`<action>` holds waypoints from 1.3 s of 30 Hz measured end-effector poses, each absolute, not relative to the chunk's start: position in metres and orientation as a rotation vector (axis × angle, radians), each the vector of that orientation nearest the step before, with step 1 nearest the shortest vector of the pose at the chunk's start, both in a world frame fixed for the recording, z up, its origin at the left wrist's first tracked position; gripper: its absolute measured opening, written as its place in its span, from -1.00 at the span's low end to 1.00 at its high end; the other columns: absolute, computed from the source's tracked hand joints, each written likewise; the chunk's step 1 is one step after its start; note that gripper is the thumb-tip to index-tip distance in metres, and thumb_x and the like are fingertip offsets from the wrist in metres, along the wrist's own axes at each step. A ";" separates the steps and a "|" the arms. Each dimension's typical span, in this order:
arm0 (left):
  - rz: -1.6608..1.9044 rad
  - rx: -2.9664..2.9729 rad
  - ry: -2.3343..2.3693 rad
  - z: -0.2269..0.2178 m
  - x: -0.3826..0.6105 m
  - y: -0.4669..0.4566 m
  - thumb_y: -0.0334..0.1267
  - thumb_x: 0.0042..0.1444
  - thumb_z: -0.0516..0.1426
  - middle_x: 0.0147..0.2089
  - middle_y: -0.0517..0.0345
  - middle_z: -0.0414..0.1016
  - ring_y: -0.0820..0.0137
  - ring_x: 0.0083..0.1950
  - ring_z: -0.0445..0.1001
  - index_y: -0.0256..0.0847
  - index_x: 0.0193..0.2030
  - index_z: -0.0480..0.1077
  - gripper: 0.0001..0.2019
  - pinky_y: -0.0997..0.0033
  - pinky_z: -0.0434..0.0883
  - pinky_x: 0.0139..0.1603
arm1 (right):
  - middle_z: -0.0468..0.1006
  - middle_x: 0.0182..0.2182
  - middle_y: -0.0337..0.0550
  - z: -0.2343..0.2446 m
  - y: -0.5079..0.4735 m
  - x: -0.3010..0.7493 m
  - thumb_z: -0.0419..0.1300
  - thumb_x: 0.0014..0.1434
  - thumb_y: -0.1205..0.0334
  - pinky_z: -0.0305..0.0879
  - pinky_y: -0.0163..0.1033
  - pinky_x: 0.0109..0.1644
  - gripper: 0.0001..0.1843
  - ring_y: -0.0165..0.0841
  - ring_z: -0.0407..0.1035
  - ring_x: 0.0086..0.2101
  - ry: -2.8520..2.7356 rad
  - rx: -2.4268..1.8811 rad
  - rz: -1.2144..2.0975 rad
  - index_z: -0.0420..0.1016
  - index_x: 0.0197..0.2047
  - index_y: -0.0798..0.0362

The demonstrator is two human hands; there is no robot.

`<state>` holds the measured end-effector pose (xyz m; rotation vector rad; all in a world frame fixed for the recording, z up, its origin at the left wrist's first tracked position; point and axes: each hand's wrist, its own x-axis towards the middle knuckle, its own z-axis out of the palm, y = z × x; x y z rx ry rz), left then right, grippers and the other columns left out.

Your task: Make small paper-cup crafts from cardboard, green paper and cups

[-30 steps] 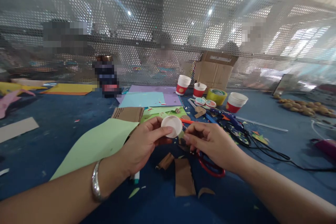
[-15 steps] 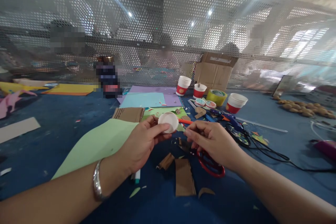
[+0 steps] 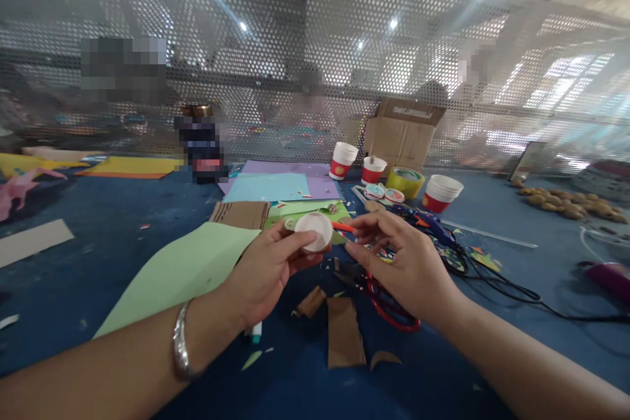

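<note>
My left hand is closed round a small white paper cup, its round bottom turned toward me, just above the blue table. A silver bangle sits on that wrist. My right hand hovers just right of the cup with its fingers spread and curved, tips close to the cup's rim, holding nothing I can see. Red-handled scissors lie on the table under the right hand. Brown cardboard scraps lie in front of both hands.
A light green paper sheet lies left of the hands, with blue and purple sheets behind. Red-and-white paper cups, a yellow tape roll, a cardboard box and a black cable stand to the right. A perforated metal screen closes the back.
My right hand has opened from a pinch to spread fingers and moved up beside the cup. The left hand lifted the cup slightly and shifted it left.
</note>
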<state>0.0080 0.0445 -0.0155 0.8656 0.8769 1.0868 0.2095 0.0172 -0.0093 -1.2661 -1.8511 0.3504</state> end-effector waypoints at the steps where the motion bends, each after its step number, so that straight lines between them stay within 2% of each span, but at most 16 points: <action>1: 1.074 0.873 0.872 -0.016 0.009 0.043 -0.33 0.08 0.33 -0.06 0.02 0.61 0.33 -0.05 0.54 -0.28 -0.09 0.52 -0.76 0.42 0.54 -0.10 | 0.58 -0.15 -0.16 -0.009 0.016 0.209 0.33 0.21 0.17 0.41 -0.21 -0.11 -0.76 -0.29 0.48 -0.17 -1.882 -1.243 0.277 0.51 -0.05 -0.01; 6: 0.999 0.961 0.853 -0.018 0.011 0.036 -0.30 0.04 0.35 -0.13 0.06 0.60 0.35 -0.10 0.53 -0.28 -0.11 0.50 -0.73 0.38 0.52 -0.05 | 0.56 -0.01 -0.09 -0.008 0.013 0.204 0.39 0.15 0.16 0.31 -0.01 0.17 -0.54 -0.15 0.38 0.04 -2.064 -1.158 0.094 0.44 0.10 -0.03; 10: 0.937 1.026 0.858 -0.018 0.013 0.031 -0.26 0.06 0.35 -0.16 0.07 0.60 0.32 -0.11 0.56 -0.26 -0.08 0.49 -0.71 0.38 0.50 -0.07 | 0.52 0.08 -0.06 -0.012 0.012 0.200 0.41 0.12 0.20 0.27 0.03 0.21 -0.40 -0.13 0.33 0.10 -2.150 -1.111 0.103 0.35 0.20 -0.01; 15: 0.917 1.026 0.793 -0.015 0.014 0.028 -0.16 0.11 0.34 -0.12 0.07 0.59 0.29 -0.08 0.55 -0.20 -0.07 0.51 -0.71 0.33 0.52 -0.02 | 0.52 0.04 -0.06 -0.012 0.012 0.200 0.34 0.12 0.34 0.28 0.05 0.19 -0.46 -0.11 0.33 0.08 -2.124 -1.109 0.133 0.38 0.16 -0.03; 19: 0.923 0.931 0.738 -0.012 0.012 0.032 -0.01 0.21 0.24 -0.15 0.04 0.58 0.29 -0.20 0.56 -0.18 -0.09 0.53 -0.71 0.24 0.56 -0.10 | 0.52 0.02 -0.07 -0.008 0.012 0.202 0.36 0.14 0.28 0.30 0.03 0.17 -0.52 -0.12 0.34 0.06 -2.083 -1.138 0.166 0.40 0.12 -0.04; 21: 0.908 0.908 0.726 -0.012 0.010 0.035 -0.04 0.25 0.20 -0.12 0.06 0.57 0.31 -0.20 0.55 -0.14 -0.04 0.53 -0.73 0.25 0.57 -0.12 | 0.52 0.01 -0.08 -0.007 0.012 0.203 0.37 0.14 0.25 0.30 0.01 0.15 -0.54 -0.13 0.35 0.05 -2.080 -1.153 0.188 0.41 0.10 -0.03; 26: 0.908 0.908 0.717 -0.012 0.009 0.037 -0.18 0.24 0.23 0.00 0.06 0.53 0.27 -0.04 0.52 -0.14 -0.05 0.52 -0.82 0.28 0.58 -0.10 | 0.51 0.01 -0.07 -0.008 0.012 0.203 0.37 0.16 0.24 0.30 0.01 0.16 -0.54 -0.12 0.33 0.06 -2.106 -1.152 0.213 0.41 0.11 -0.03; 34: 0.900 0.855 0.731 -0.010 0.010 0.036 -0.19 0.23 0.25 -0.08 0.04 0.58 0.30 -0.11 0.55 -0.17 -0.07 0.55 -0.82 0.38 0.60 -0.19 | 0.50 0.05 -0.07 -0.008 0.011 0.204 0.36 0.19 0.20 0.32 0.03 0.17 -0.49 -0.11 0.34 0.09 -2.105 -1.150 0.241 0.38 0.19 -0.07; 39: 0.863 0.900 0.728 -0.009 0.008 0.037 -0.20 0.18 0.28 -0.11 0.04 0.58 0.31 -0.15 0.56 -0.18 -0.07 0.56 -0.79 0.35 0.60 -0.17 | 0.51 0.04 -0.06 -0.008 0.013 0.204 0.35 0.19 0.18 0.34 0.03 0.15 -0.51 -0.12 0.36 0.08 -2.104 -1.154 0.259 0.39 0.18 -0.07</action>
